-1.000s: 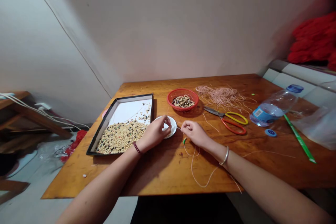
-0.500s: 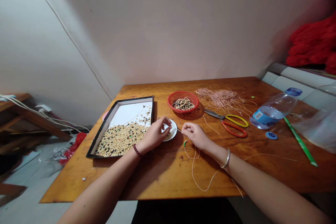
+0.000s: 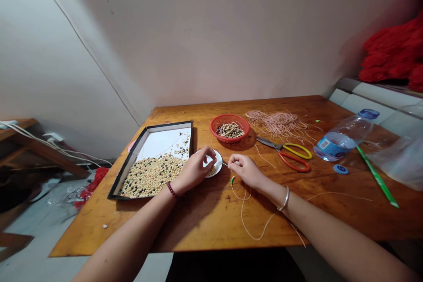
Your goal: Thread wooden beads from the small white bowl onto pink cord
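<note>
My right hand (image 3: pixel 246 171) pinches the end of a thin cord (image 3: pixel 244 211) that loops toward the table's (image 3: pixel 205 224) front edge, a few threaded beads (image 3: pixel 232 179) hanging just below my fingers. My left hand (image 3: pixel 194 168) is curled with its fingertips together over the small white dish (image 3: pixel 218 161); I cannot tell whether they hold a bead. The bead tray (image 3: pixel 161 141) lies by the left edge, the red basket (image 3: pixel 230 116) behind.
</note>
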`<state>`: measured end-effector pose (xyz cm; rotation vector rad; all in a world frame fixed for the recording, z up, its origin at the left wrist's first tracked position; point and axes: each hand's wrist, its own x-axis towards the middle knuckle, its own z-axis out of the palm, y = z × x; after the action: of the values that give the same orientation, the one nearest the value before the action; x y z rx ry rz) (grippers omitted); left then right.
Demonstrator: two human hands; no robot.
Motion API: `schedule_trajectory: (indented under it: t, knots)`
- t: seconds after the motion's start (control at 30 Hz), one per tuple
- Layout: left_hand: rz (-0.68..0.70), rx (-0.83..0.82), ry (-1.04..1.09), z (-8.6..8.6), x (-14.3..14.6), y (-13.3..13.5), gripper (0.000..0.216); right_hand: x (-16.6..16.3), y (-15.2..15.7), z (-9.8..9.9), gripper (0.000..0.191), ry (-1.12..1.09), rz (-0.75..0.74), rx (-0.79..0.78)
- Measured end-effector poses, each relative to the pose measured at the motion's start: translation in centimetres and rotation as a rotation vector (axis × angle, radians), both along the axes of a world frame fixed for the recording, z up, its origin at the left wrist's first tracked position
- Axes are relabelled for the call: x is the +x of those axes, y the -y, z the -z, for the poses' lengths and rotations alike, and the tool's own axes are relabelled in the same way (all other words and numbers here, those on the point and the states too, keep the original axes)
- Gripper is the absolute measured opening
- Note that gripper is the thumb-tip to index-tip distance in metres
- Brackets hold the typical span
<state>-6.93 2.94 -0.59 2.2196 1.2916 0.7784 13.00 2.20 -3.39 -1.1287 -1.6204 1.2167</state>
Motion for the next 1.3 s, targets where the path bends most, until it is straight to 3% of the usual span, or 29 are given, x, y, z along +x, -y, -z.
schedule_trajectory:
  t: [0.17, 0.37, 0.47, 0.7, 0.93, 1.3]
  knots:
    - [-0.005, 0.060, -0.058, 0.0, 0.0, 0.2, 0.010, 0.1, -0.2, 0.4, 0.013, 0.012, 0.006, 0.006]
    - [0.028, 0.349, -0.412, -0.9, 0.3, 1.0, 0.012, 0.1, -0.4, 0.5, 0.012, -0.010, -0.003, 0.008]
    - [0.037, 0.378, -0.467, -1.1, 0.4, 1.1, 0.013, 0.1, -0.4, 0.1, 0.012, -0.045, -0.009, -0.009]
    - [-0.113, 0.226, -0.098, -0.5, 0.3, 0.6, 0.010, -0.1, -0.2, -0.5, 0.013, -0.091, 0.000, -0.065]
    - [-0.025, -0.043, 0.330, 0.0, 0.4, 0.0, 0.015, -0.2, -0.1, -0.7, 0.014, -0.132, 0.024, -0.083]
    - [-0.046, -0.171, 0.433, -0.1, 0.6, 0.0, 0.021, -0.1, 0.1, -1.0, 0.013, -0.161, 0.022, -0.072]
